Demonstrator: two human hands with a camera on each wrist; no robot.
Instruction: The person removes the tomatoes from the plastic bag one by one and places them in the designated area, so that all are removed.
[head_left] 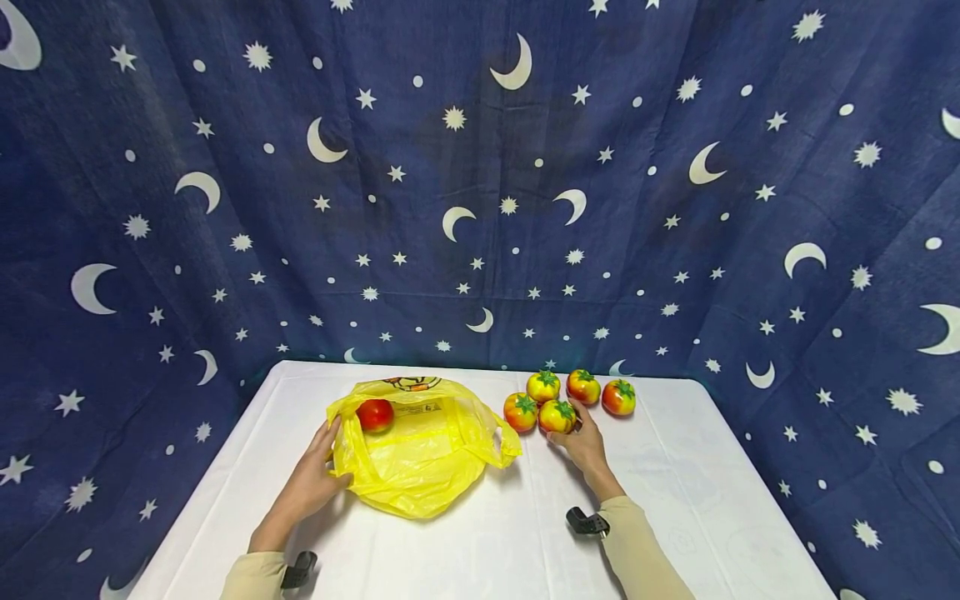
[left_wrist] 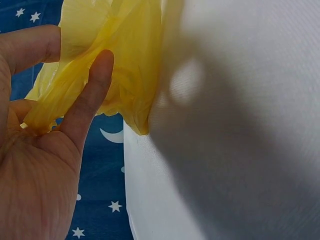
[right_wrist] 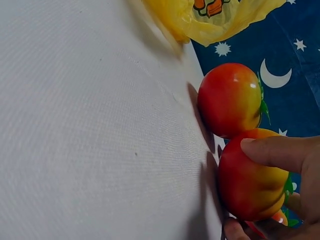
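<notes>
A yellow plastic bag [head_left: 420, 467] lies with its mouth spread on the white table, and one red tomato [head_left: 375, 415] shows inside it. At the bag's left edge, my left hand [head_left: 313, 477] holds the thin plastic between thumb and fingers; the left wrist view shows the thumb [left_wrist: 95, 92] against the yellow film. On the right, my right hand [head_left: 585, 442] grips a yellow-and-red tomato [head_left: 557, 415] with a green leafy top. Its thumb [right_wrist: 272, 151] presses that tomato's side in the right wrist view, while the other fingers are partly hidden.
Several more tomatoes stand close around the gripped one: one at its left [head_left: 520, 412], others behind, and one farthest right [head_left: 618, 397]. A white cloth covers the table [head_left: 480, 550]. Beyond its back edge hangs a dark blue curtain [head_left: 420, 325] with moons and stars.
</notes>
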